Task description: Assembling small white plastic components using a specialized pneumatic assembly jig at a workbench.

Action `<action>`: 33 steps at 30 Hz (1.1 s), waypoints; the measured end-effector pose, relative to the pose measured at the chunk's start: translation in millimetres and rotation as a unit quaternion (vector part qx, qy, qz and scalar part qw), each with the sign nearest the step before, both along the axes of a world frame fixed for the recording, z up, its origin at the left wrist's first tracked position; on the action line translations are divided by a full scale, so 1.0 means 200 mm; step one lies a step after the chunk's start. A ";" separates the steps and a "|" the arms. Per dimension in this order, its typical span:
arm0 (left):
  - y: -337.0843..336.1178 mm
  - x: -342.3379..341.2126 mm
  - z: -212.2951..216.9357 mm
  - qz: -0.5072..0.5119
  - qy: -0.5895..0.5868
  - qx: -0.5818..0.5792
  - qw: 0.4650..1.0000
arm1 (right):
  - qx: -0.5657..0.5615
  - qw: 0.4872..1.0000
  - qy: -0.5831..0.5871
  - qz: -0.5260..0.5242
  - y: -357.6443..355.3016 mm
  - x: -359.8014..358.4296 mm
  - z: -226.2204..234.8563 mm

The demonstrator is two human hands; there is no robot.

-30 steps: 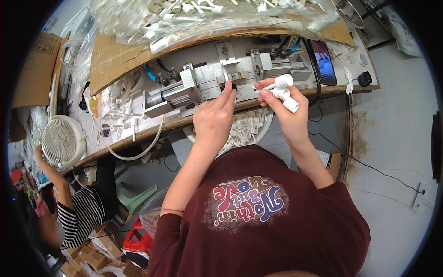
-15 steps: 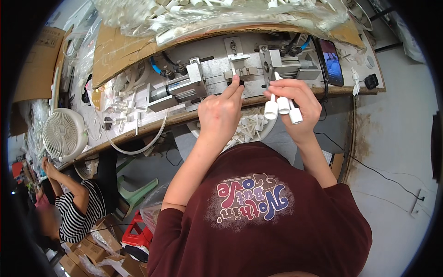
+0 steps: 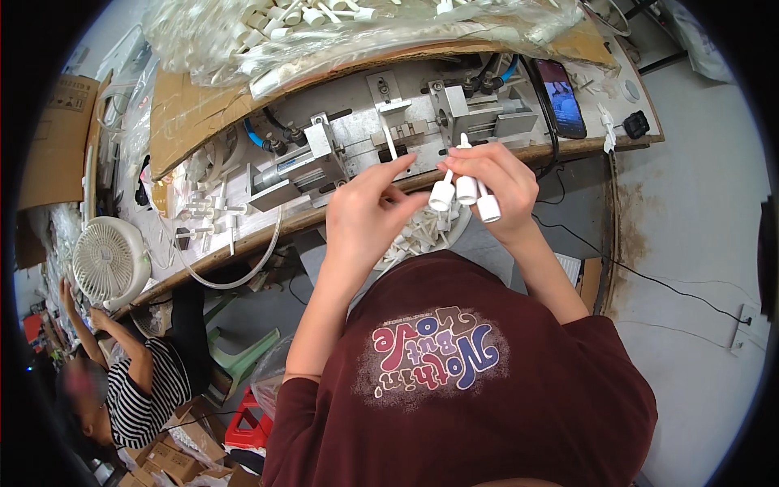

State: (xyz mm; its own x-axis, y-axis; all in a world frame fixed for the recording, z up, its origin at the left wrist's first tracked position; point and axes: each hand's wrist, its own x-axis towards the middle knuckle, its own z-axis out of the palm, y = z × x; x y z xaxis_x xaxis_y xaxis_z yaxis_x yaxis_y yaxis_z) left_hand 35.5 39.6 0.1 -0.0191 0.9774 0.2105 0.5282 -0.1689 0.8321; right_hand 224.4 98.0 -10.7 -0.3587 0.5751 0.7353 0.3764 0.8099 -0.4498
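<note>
My right hand (image 3: 507, 193) is closed around three white plastic caps with thin stems (image 3: 466, 191), their wide ends pointing toward me. To its left, my left hand (image 3: 361, 213) has thumb and forefinger spread, with nothing between them. Just beyond its fingertips is a metal fixture (image 3: 403, 131) on a plate, where a white stem (image 3: 390, 146) lies with its near end sticking out toward me. Metal pneumatic cylinders flank the fixture, one at the left (image 3: 296, 165) and one at the right (image 3: 495, 115). Below the hands, a bowl of similar white parts (image 3: 418, 237) is partly hidden by my left hand.
A cardboard flap (image 3: 195, 105) and a plastic bag of white caps (image 3: 284, 32) lie behind the fixture. A phone (image 3: 560, 101) lies at the right, a white fan (image 3: 109, 260) at the left. A hose (image 3: 268, 260) loops off the bench edge. Another person (image 3: 146, 390) sits at far left.
My left hand has drawn back from the fixture toward me, its thumb and forefinger now parted; the white stem there shows more fully. My right hand still grips the caps. The view has shifted slightly.
</note>
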 end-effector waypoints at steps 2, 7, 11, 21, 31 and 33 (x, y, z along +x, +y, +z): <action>-0.05 0.01 0.09 -0.053 -0.236 -0.039 0.970 | 0.039 0.999 -0.022 0.010 0.00 0.00 -0.01; -0.09 0.01 0.16 -0.049 -0.168 0.002 0.985 | 0.047 0.997 -0.025 0.052 0.00 -0.02 -0.02; -0.10 0.01 0.10 -0.025 -0.114 0.051 0.992 | 0.038 0.998 -0.012 0.044 0.00 -0.03 0.03; 0.01 0.00 -0.20 0.058 0.296 0.197 0.933 | -0.035 0.999 -0.011 -0.022 -0.02 0.00 0.02; 0.05 -0.02 -0.15 0.046 0.280 0.162 0.945 | 0.026 1.000 0.001 -0.008 0.00 0.00 -0.02; 0.05 -0.02 -0.16 0.048 0.275 0.166 0.946 | 0.031 0.999 0.002 -0.015 0.00 0.00 -0.02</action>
State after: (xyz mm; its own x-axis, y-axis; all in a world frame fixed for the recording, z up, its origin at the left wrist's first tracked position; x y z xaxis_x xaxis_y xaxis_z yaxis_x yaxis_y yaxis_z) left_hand 31.1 50.3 -31.3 0.0970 0.8555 0.5086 0.8918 -0.3016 0.3372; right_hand 223.6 97.3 -14.6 -0.3386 0.5390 0.7712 0.3989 0.8246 -0.4012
